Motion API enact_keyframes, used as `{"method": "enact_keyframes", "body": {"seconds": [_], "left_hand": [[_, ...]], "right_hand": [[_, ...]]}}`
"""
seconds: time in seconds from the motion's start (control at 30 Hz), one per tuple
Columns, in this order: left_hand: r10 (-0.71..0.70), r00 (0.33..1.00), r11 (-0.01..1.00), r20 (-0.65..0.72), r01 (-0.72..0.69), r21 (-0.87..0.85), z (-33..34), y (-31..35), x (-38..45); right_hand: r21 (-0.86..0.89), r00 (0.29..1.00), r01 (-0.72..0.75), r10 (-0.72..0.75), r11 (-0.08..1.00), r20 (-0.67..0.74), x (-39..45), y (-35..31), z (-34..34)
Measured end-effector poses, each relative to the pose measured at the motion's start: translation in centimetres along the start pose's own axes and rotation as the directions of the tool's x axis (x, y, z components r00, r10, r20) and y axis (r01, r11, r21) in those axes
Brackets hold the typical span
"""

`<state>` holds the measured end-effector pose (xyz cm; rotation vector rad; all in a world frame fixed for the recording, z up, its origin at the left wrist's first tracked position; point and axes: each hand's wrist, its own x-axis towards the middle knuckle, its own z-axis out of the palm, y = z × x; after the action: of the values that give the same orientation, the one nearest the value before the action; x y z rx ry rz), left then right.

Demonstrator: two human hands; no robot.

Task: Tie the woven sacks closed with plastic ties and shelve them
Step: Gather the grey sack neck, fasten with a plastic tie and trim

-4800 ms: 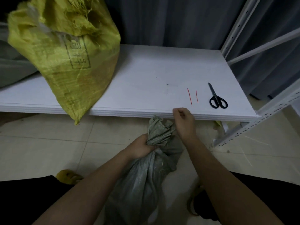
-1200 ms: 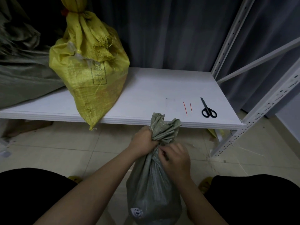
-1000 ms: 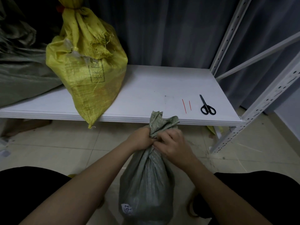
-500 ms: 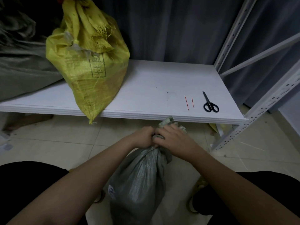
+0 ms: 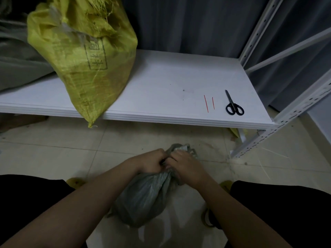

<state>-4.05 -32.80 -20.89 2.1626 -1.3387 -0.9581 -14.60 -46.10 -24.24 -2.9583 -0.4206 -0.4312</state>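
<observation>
Basically crouched over a crumpled grey woven plastic sack (image 5: pixel 145 196) sitting on the pale tiled floor (image 5: pixel 53 154), between the knees. Left hand (image 5: pixel 152 163) clenched round the gathered neck, right hand (image 5: pixel 186 167) curled tight on the same bunch just beside it, knuckles touching (can't tell if a tie is in there, too hidden). Up on the white metal shelf (image 5: pixel 170 72): a bulging yellow woven plastic sack (image 5: pixel 86 51) with frayed top, bottom corner hanging over the front edge, leaning against a greyish sack (image 5: pixel 16 65) at far left. Over on the right of the shelf, two thin red plastic ties (image 5: pixel 209 103) lying side by side, with black-handled scissors (image 5: pixel 233 104) just beside them. Dark grey curtain (image 5: pixel 179 22) behind.
</observation>
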Motion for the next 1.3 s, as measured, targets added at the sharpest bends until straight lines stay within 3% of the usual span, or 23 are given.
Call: {"method": "enact_keyframes", "body": {"seconds": [0.1,0.2,0.37,0.53,0.67,0.87,0.97,1.03,1.13,1.2,1.3], "left_hand": [[-0.101,0.993,0.992,0.062,0.105,-0.072,1.8,-1.2,0.7],[-0.139,0.989,0.975,0.042,0.144,-0.167,3.5,-2.7,1.1],[-0.227,0.971,0.902,-0.078,0.179,-0.393,5.3,-4.6,1.7],[-0.308,0.948,0.776,-0.081,0.201,-0.598,6.2,-5.3,2.1],[-0.413,0.895,0.737,-0.169,0.219,-0.64,6.5,-5.2,2.6],[-0.353,0.887,0.905,-0.299,0.243,-0.348,7.1,-4.2,2.5],[-0.38,0.876,0.849,-0.298,0.202,-0.488,8.2,-3.6,2.2],[-0.403,0.869,0.812,-0.287,0.195,-0.549,8.5,-4.0,2.4],[-0.387,0.884,0.837,-0.261,0.219,-0.501,8.5,-4.1,2.5],[-0.374,0.89,0.846,-0.26,0.213,-0.488,8.4,-3.7,2.6],[-0.366,0.898,0.841,-0.244,0.207,-0.499,8.7,-3.8,2.9]], "right_hand": [[0.063,0.988,-0.138,0.133,0.988,0.079,-1.2,-0.8,1.8],[0.119,0.958,-0.262,0.244,0.958,0.153,-2.3,-1.2,3.7],[0.144,0.951,-0.309,0.304,0.94,0.057,-3.2,-1.2,5.6],[0.127,0.939,-0.343,0.342,0.931,0.028,-3.8,-0.8,6.8],[0.198,0.922,-0.386,0.383,0.901,0.053,-3.6,-0.6,7.2],[0.238,0.794,-0.603,0.546,0.761,0.268,-3.9,-0.3,7.1],[0.239,0.757,-0.65,0.587,0.722,0.285,-3.4,-0.3,6.8],[0.252,0.751,-0.656,0.58,0.712,0.317,-3.3,-0.4,6.5],[0.273,0.762,-0.639,0.541,0.719,0.357,-3.3,-0.6,6.1],[0.189,0.849,-0.522,0.486,0.831,0.207,-3.2,-0.7,6.0],[-0.096,0.971,-0.238,0.24,0.967,0.009,-2.6,-1.3,6.3]]}}
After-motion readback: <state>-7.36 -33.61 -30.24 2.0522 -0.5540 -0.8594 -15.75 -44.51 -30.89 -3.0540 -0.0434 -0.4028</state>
